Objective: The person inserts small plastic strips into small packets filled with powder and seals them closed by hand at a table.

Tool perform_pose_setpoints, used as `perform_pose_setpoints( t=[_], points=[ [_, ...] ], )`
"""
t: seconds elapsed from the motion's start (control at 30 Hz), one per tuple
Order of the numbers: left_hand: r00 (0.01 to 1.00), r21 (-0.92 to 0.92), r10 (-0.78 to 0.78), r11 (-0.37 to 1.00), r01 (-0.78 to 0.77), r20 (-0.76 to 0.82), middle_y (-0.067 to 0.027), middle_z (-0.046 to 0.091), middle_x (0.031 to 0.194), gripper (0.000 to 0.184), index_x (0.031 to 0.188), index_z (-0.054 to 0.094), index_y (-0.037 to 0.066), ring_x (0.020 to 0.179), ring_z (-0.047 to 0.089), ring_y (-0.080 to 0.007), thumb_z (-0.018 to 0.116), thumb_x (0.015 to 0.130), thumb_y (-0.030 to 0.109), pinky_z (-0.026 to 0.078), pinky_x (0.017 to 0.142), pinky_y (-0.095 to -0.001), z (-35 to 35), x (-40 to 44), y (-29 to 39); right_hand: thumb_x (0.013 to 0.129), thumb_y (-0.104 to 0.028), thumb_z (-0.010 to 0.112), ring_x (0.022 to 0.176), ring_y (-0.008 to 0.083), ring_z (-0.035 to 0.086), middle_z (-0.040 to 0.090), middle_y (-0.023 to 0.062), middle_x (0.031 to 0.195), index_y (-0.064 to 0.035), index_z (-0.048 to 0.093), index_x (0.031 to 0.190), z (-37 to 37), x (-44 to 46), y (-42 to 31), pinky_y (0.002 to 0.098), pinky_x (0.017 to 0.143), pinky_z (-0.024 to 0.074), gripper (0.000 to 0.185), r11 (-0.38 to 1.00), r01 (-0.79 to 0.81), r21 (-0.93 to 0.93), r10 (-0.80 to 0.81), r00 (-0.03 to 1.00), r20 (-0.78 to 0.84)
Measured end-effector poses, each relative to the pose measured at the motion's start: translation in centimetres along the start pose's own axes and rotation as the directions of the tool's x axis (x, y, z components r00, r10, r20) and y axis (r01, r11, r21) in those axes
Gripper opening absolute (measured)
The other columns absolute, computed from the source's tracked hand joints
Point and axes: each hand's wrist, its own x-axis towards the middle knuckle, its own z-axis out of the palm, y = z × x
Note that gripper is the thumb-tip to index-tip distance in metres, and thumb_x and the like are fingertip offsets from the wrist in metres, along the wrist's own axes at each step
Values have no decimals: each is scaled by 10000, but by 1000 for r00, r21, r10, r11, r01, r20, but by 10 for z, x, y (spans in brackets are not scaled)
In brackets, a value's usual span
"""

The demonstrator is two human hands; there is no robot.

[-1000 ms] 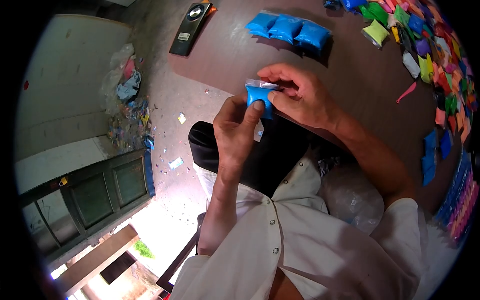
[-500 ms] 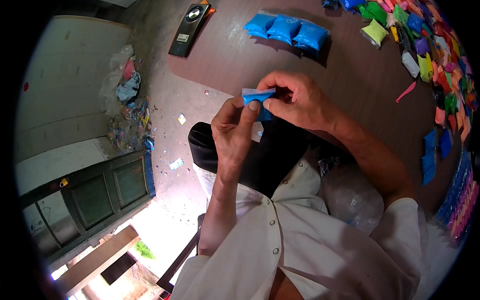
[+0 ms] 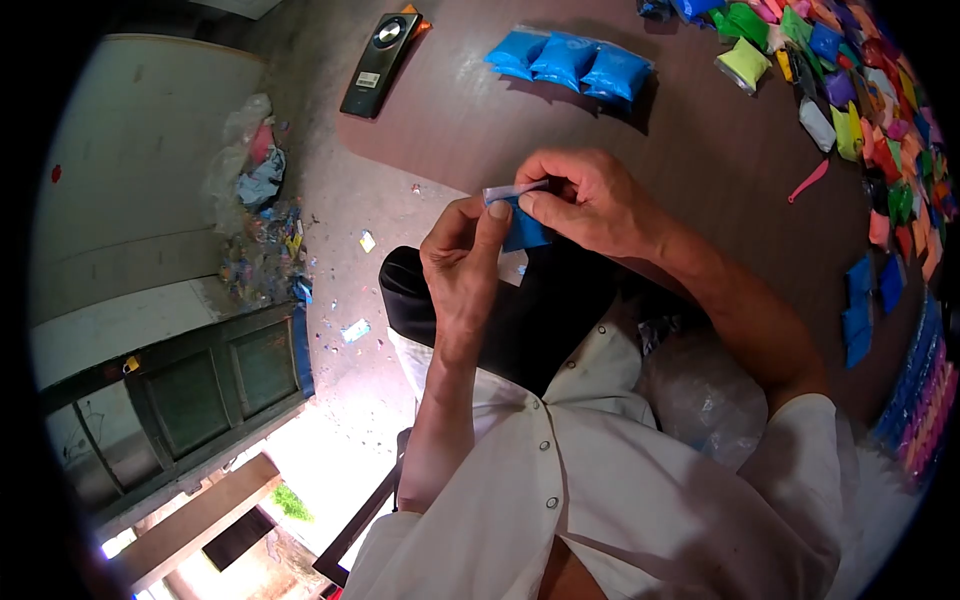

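Between my two hands, above my lap, is a small clear plastic packet [image 3: 525, 232] with blue contents. My left hand [image 3: 466, 255] is closed on its left side, the thumb pressing near the top edge. My right hand [image 3: 590, 205] pinches the right side of the same edge between thumb and fingers. The packet's clear upper strip stands out above the thumbs, and its blue body hangs below. Beyond my hands, a row of puffy blue packets [image 3: 563, 61] lies on the brown table [image 3: 450, 110].
A phone [image 3: 380, 65] lies at the table's far left corner. Many coloured packets [image 3: 880, 120] are heaped along the right, with a pink plastic tool [image 3: 810, 181] and flat blue packets [image 3: 857, 310] nearby. A clear plastic bag [image 3: 705, 390] sits by my right side. Litter covers the floor at left.
The packet's top strip has been folded narrower and tilted, and more of the blue body shows below the thumbs. Both hands stay in nearly the same place.
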Motion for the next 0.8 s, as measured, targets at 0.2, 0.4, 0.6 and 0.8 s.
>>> perform_pose_setpoints(
  t=[0.2, 0.4, 0.6, 0.8],
  points=[
    [1000, -53, 15, 999, -14, 14, 20, 662, 862, 187, 1009, 702, 29, 811, 559, -54, 750, 992, 209, 451, 783, -226, -2, -1, -1, 974, -104, 667, 714, 52, 570, 639, 10, 814, 28, 670, 1000, 1, -1, -10, 246, 630, 490, 135, 994, 6, -109, -7, 1000, -6],
    [998, 24, -53, 998, 52, 29, -13, 707, 957, 249, 1100, 688, -10, 889, 607, -64, 733, 995, 212, 493, 812, -235, 7, -9, 9, 928, -170, 688, 705, 110, 629, 684, 84, 767, 13, 696, 974, -1, 0, 0, 301, 650, 512, 189, 999, 47, -3, -47, 998, -49],
    [996, 125, -30, 992, 18, 89, -3, 707, 906, 222, 1063, 704, -5, 847, 602, -52, 730, 996, 205, 490, 798, -234, 1, -6, 11, 933, -179, 682, 711, 129, 629, 685, 97, 778, 15, 694, 964, -1, 0, -4, 310, 667, 513, 197, 998, 69, -7, -69, 996, -57],
    [995, 173, -78, 983, 67, 56, -29, 686, 909, 348, 1079, 701, 4, 816, 608, -106, 754, 976, 333, 493, 813, -270, 4, -5, 9, 988, -158, 673, 696, 59, 548, 606, 23, 763, 31, 669, 1019, -3, 1, 0, 260, 605, 468, 191, 990, 117, -78, -121, 991, -57]
  ],
)
